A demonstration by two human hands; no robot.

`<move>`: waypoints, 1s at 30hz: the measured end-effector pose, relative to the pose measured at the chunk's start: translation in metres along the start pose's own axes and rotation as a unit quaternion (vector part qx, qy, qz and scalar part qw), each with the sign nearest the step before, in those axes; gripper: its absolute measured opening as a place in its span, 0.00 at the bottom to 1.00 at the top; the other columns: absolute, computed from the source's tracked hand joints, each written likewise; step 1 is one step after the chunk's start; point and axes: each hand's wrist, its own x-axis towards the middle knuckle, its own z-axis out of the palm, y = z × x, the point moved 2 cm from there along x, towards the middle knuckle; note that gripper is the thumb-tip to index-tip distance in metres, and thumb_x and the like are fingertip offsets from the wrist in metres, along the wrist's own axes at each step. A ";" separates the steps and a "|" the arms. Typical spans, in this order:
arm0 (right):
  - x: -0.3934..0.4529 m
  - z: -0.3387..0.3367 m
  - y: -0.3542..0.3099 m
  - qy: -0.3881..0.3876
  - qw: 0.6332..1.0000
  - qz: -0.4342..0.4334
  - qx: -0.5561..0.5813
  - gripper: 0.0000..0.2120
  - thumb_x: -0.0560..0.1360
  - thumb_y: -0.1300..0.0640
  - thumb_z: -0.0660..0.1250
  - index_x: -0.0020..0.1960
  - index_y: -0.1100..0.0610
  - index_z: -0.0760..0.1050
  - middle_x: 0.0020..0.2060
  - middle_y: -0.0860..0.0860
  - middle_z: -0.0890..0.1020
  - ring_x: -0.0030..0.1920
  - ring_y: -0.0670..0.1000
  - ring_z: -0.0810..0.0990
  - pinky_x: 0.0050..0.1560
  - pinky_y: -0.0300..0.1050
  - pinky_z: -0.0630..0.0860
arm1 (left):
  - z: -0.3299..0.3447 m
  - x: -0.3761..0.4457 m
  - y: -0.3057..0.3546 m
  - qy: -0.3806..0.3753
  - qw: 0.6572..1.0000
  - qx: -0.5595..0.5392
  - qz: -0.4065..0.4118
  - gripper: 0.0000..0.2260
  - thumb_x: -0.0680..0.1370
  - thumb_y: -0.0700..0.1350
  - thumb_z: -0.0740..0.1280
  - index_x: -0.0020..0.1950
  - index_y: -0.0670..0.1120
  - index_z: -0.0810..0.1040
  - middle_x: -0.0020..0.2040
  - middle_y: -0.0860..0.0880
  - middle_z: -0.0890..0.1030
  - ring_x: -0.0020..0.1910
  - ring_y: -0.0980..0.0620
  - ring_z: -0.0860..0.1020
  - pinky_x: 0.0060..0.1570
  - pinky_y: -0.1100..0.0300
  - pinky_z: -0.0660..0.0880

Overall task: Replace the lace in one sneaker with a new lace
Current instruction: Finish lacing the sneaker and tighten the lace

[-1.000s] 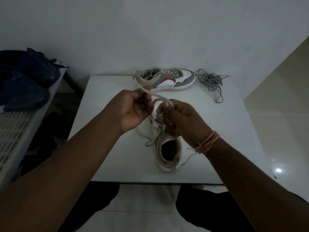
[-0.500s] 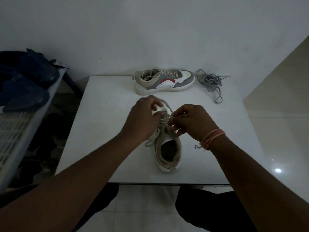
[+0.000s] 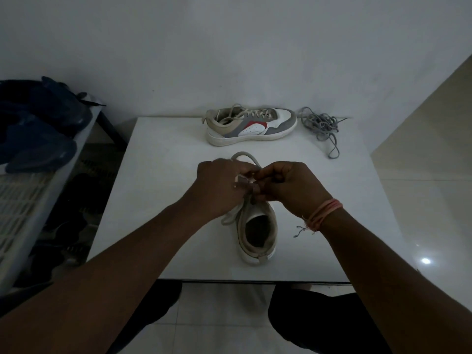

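Note:
A beige and white sneaker (image 3: 258,233) stands on the white table (image 3: 163,200), heel toward me, its front hidden under my hands. My left hand (image 3: 219,185) and my right hand (image 3: 291,185) meet over its eyelets, each pinching the beige lace (image 3: 245,158). A loop of that lace arcs beyond my fingers, and a loose end trails off the sneaker's left side. A grey lace (image 3: 320,126) lies in a tangled heap at the back right of the table.
A second sneaker (image 3: 251,127), laced, lies on its side at the table's back edge by the wall. A rack (image 3: 30,200) with dark blue shoes (image 3: 38,129) stands to the left. My knees show below the table's near edge.
Both hands came down from a raised position onto the sneaker's front and moved together. The lace loop, earlier held up between them, now lies low beyond my fingers.

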 end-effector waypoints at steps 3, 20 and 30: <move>-0.003 -0.001 0.000 0.043 0.999 0.023 0.014 0.09 0.73 0.68 0.73 0.50 0.68 0.76 0.38 0.62 0.85 0.38 0.60 0.87 0.38 0.50 0.85 | 0.002 -0.003 0.003 0.008 0.997 -0.074 -0.004 0.10 0.78 0.48 0.72 0.59 0.54 0.85 0.51 0.53 0.87 0.49 0.56 0.83 0.54 0.63 0.76; 0.001 -0.011 0.012 0.034 0.982 0.184 0.013 0.08 0.71 0.69 0.75 0.49 0.64 0.81 0.43 0.63 0.85 0.41 0.59 0.86 0.48 0.54 0.84 | 0.015 -0.020 0.015 0.044 0.998 -0.030 -0.038 0.06 0.77 0.47 0.72 0.52 0.54 0.86 0.47 0.54 0.87 0.46 0.55 0.82 0.51 0.59 0.79; 0.006 -0.009 0.020 0.032 0.968 0.237 0.080 0.09 0.75 0.73 0.68 0.51 0.62 0.78 0.50 0.64 0.83 0.48 0.60 0.84 0.55 0.57 0.82 | 0.020 -0.020 0.015 0.064 0.995 -0.008 -0.072 0.01 0.76 0.48 0.73 0.45 0.54 0.82 0.43 0.54 0.84 0.45 0.51 0.80 0.41 0.57 0.75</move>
